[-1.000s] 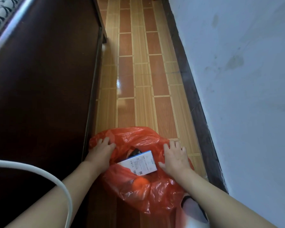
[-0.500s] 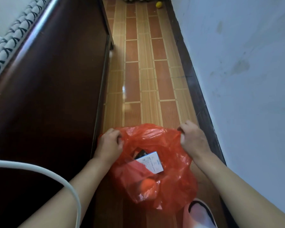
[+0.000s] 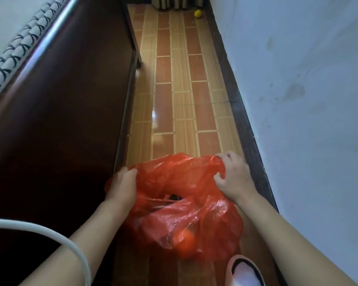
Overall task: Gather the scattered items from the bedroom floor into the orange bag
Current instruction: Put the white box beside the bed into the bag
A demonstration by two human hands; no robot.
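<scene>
Gripping orange bag (image 3: pixel 186 182) rim, both hands

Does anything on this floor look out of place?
Yes: a small yellow ball lies alone at the far end of the floor, by the wall, far from the orange bag that both hands grip.

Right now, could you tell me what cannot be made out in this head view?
- Bag contents: plastic folds hide all but an orange ball and a dark item.
- Yellow thing far down the floor: too small to identify.
- Slipper: cut off by the bottom edge.
- Both hands' fingertips: buried in plastic.
</scene>
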